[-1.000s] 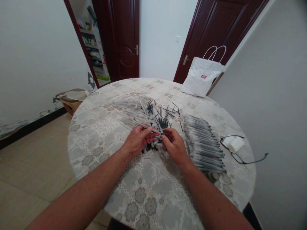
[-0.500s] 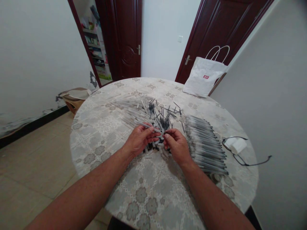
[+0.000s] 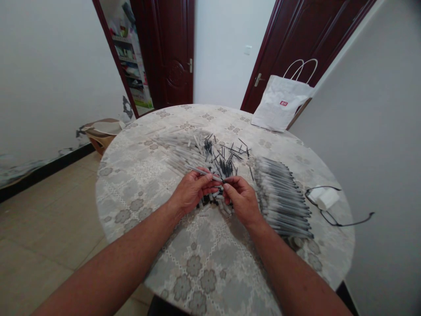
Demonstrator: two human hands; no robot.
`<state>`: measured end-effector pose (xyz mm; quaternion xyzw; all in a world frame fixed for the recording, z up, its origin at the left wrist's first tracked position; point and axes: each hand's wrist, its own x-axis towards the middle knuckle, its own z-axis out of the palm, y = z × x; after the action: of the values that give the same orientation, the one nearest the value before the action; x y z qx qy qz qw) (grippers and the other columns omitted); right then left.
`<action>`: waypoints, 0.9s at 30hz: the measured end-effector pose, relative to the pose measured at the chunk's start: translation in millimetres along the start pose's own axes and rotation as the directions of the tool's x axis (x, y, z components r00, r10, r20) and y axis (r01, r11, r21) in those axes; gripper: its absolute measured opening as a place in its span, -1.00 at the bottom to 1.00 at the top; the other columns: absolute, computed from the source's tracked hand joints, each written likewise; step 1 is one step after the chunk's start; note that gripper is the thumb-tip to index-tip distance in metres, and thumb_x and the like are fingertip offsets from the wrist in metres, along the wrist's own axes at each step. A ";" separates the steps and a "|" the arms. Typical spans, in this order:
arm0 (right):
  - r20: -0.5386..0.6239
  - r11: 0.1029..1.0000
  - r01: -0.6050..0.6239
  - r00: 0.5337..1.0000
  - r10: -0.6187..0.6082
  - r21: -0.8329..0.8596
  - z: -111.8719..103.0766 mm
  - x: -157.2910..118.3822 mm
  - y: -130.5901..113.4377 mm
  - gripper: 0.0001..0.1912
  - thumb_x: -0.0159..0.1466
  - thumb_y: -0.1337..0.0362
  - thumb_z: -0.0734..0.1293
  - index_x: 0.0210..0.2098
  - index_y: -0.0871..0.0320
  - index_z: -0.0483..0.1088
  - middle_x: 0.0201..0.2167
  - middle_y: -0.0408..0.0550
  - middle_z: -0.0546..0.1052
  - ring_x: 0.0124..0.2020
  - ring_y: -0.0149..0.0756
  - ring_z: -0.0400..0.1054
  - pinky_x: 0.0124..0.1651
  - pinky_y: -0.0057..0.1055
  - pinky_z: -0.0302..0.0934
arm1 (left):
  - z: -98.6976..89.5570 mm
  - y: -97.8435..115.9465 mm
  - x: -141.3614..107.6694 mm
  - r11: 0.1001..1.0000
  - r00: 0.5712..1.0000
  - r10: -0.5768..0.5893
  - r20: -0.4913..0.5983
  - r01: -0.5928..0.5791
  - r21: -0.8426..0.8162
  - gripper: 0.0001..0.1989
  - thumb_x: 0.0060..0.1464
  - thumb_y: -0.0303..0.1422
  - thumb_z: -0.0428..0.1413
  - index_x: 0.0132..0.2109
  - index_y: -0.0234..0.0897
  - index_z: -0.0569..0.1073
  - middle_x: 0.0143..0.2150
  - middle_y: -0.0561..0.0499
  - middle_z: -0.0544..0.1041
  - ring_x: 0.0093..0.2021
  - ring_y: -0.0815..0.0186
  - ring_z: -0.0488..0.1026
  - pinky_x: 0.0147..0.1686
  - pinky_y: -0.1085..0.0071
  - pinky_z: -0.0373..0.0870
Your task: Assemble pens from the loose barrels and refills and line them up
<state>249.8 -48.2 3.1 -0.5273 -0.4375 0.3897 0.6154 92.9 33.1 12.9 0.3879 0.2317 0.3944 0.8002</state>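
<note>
My left hand (image 3: 192, 192) is closed around a slim translucent pen barrel (image 3: 214, 177), which slants down to the right. At the barrel's dark right end, the thumb and fingers of my right hand (image 3: 244, 201) are pinched on the tip. Beyond my left hand fans a pile of loose pale barrels (image 3: 179, 153). Thin black sticks (image 3: 226, 167), seemingly pen inner parts, lie scattered just past my fingers. Small white and black pieces (image 3: 224, 206) show partly beneath my hands. To the right of my right hand, dark-tipped pens (image 3: 284, 197) lie side by side in a row.
A patterned cloth covers the round table (image 3: 131, 188). At its right edge, black-framed glasses (image 3: 338, 225) lie against a white roll-like item (image 3: 329, 199). A white paper bag (image 3: 279, 103) stands at the back right. A brown-and-beige bag (image 3: 103, 131) is beyond the left edge.
Both hands stay nearly in place. The dark tip at the barrel's right end now shows more clearly between my fingers. The view has shifted very slightly.
</note>
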 end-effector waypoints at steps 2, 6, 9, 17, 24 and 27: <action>0.000 1.000 0.001 1.000 -0.001 0.000 0.0 -0.2 -0.2 -0.74 0.24 0.11 0.44 -0.19 0.11 0.43 -0.51 -0.23 0.48 -0.59 -0.46 0.30 -0.54 -0.52 0.22 | 0.1 0.0 -0.1 1.000 1.000 0.002 -0.001 -0.002 0.004 -0.68 0.07 -0.36 0.35 -0.12 -0.30 0.39 -0.18 -0.10 0.65 -0.22 0.25 0.64 -0.23 0.33 0.62; 0.021 1.000 -0.003 1.000 0.003 0.013 -0.6 0.0 0.9 -0.75 0.24 0.11 0.44 -0.19 0.10 0.43 -0.50 -0.22 0.48 -0.57 -0.45 0.31 -0.53 -0.52 0.22 | 0.2 0.0 -0.2 1.000 1.000 0.007 -0.002 -0.007 0.012 -0.69 0.07 -0.36 0.35 -0.13 -0.31 0.40 -0.18 -0.09 0.65 -0.24 0.26 0.64 -0.23 0.34 0.62; 0.032 1.000 -0.007 0.999 0.006 0.007 -1.3 0.4 2.2 -0.76 0.25 0.12 0.43 -0.18 0.10 0.43 -0.50 -0.22 0.47 -0.57 -0.45 0.30 -0.52 -0.51 0.22 | 0.2 -0.3 0.0 1.000 1.000 0.012 -0.010 -0.011 0.024 -0.68 0.05 -0.35 0.36 -0.12 -0.30 0.41 -0.18 -0.09 0.65 -0.24 0.26 0.64 -0.23 0.33 0.62; -0.016 0.989 0.102 0.994 -0.105 -0.111 0.4 -2.4 4.5 -0.80 0.26 0.16 0.42 -0.17 0.10 0.46 -0.36 -0.14 0.53 -0.46 -0.41 0.34 -0.44 -0.48 0.22 | 1.9 -1.7 -0.6 0.997 0.999 0.026 -0.030 -0.024 0.076 -0.67 0.02 -0.34 0.37 -0.14 -0.31 0.42 -0.19 -0.12 0.66 -0.25 0.23 0.64 -0.24 0.32 0.62; -0.022 0.963 0.138 0.989 -0.147 -0.231 -0.5 -4.4 5.4 -0.79 0.32 0.12 0.37 -0.14 0.10 0.46 -0.35 -0.13 0.54 -0.39 -0.36 0.37 -0.37 -0.45 0.22 | 1.3 -1.5 -0.7 0.995 1.000 0.022 -0.001 -0.022 0.094 -0.71 0.04 -0.32 0.36 -0.20 -0.33 0.44 -0.19 -0.13 0.66 -0.25 0.24 0.64 -0.22 0.32 0.61; -0.012 0.924 0.130 0.990 -0.144 -0.358 -3.2 -5.5 3.6 -0.75 0.37 0.05 0.31 -0.19 0.10 0.47 -0.44 -0.16 0.49 -0.44 -0.35 0.32 -0.41 -0.45 0.16 | 1.9 -1.4 -1.3 0.994 1.000 0.028 0.014 -0.029 0.103 -0.70 0.03 -0.31 0.37 -0.20 -0.33 0.44 -0.20 -0.13 0.66 -0.25 0.23 0.65 -0.21 0.30 0.61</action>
<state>251.0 -53.8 -1.4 -0.6056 -0.5250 0.2500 0.5433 94.0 30.7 13.0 0.4345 0.2414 0.3908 0.7747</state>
